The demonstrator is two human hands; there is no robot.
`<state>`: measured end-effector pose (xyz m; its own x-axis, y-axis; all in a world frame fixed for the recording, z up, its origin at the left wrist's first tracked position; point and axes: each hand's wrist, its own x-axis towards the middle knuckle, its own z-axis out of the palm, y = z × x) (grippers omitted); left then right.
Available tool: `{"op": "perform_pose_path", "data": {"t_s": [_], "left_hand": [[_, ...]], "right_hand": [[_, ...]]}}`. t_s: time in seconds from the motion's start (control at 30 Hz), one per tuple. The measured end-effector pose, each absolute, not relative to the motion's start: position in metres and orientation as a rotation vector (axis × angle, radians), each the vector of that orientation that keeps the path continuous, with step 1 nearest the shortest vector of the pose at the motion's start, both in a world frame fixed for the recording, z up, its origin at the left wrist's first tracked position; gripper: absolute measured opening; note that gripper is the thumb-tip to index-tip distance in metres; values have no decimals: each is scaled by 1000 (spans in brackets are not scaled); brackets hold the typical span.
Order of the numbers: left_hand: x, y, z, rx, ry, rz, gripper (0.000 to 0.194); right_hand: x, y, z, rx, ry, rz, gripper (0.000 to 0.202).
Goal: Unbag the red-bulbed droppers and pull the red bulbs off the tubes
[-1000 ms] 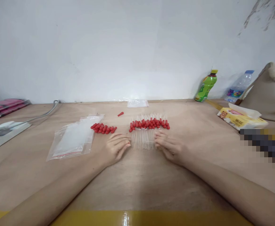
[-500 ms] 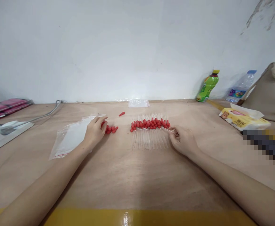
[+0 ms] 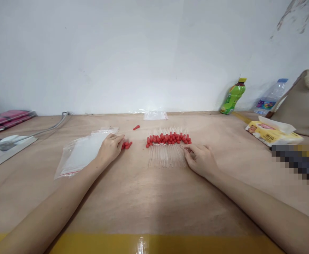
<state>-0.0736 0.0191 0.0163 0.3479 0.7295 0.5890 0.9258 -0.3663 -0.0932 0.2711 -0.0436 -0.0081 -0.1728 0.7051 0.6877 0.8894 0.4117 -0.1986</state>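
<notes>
My left hand [image 3: 110, 148] is over a small pile of red rubber bulbs [image 3: 128, 145], its fingers curled together and covering part of the pile. What its fingertips hold, if anything, is hidden. At the right end of a row of droppers with red rubber bulbs [image 3: 170, 138] and clear thin tubes [image 3: 165, 157], my right hand [image 3: 200, 158] has its thumb and fingers pinched at a thin clear tube, mostly hidden by the fingers. A single red bulb [image 3: 136, 127] lies apart, beyond the pile.
Clear zip bags [image 3: 81, 155] lie under and left of my left hand, and another small bag [image 3: 155, 115] is by the wall. A power strip [image 3: 16, 150] with cables stands at left. On the right are a green bottle [image 3: 233, 97], a water bottle [image 3: 271, 97], a tissue pack [image 3: 272, 133] and a beige bag [image 3: 299, 106].
My left hand has shifted slightly right over the red bulbs, covering more of them. My right hand has moved a little left with the tube, closer against the row.
</notes>
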Motion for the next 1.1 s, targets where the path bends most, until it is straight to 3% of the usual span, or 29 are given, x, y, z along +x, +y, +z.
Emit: {"op": "perform_pose_path", "data": {"t_s": [0.4,0.6,0.73,1.1], "left_hand": [[-75,12,40,-2000,-1520,-920,33],[-55,55,58,-2299,-1777,-397,27],[-29,97,51,-2450,-1809,-241,27],[0,121,51,-2278,-2040,-320,41]], "right_hand": [[268,-45,-6,-1342,-2044,-170,22],[271,-43,-8,-1261,-2067,-105,19],[273,-42,-11,-1195,-2103,-98,22],[274,-41,-12,-1187,-2108,-29,23]]}}
